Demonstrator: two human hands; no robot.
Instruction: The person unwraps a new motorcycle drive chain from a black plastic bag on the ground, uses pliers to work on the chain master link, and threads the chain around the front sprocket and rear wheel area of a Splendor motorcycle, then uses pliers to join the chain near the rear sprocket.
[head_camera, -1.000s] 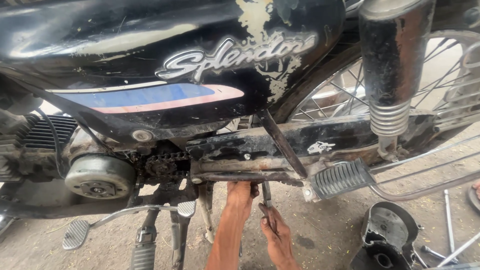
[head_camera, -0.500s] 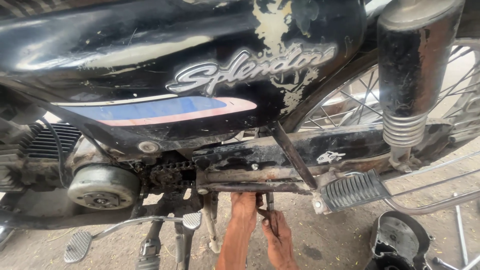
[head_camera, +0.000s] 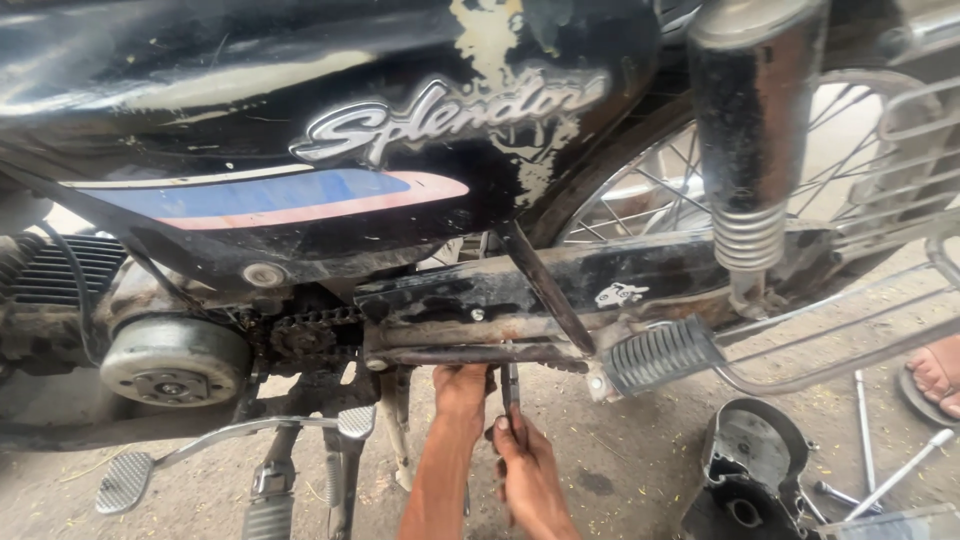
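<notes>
I look at the side of a worn black motorcycle (head_camera: 300, 60) with a blue and red stripe. Below the black chain cover (head_camera: 640, 275) both my hands reach up under the frame. My left hand (head_camera: 461, 388) grips a part on the underside, beside the stand's pivot. Just to its right, my right hand (head_camera: 527, 468) is closed on the handles of a pair of pliers (head_camera: 511, 388), whose jaws point up to the same spot. The part the jaws touch is hidden behind my left hand and the frame.
A round engine cover (head_camera: 175, 360), exposed chain and sprocket (head_camera: 305, 335) and gear lever (head_camera: 130, 478) sit at left. A ribbed footrest (head_camera: 660, 352) and shock absorber (head_camera: 752, 150) are at right. A removed black cover (head_camera: 755, 465) and metal tools (head_camera: 900, 470) lie on the ground. Another person's foot (head_camera: 938, 372) shows at right.
The view has drifted slightly, so the bike sits a bit farther right and lower. Both hands stay under the frame, the right one still on the pliers.
</notes>
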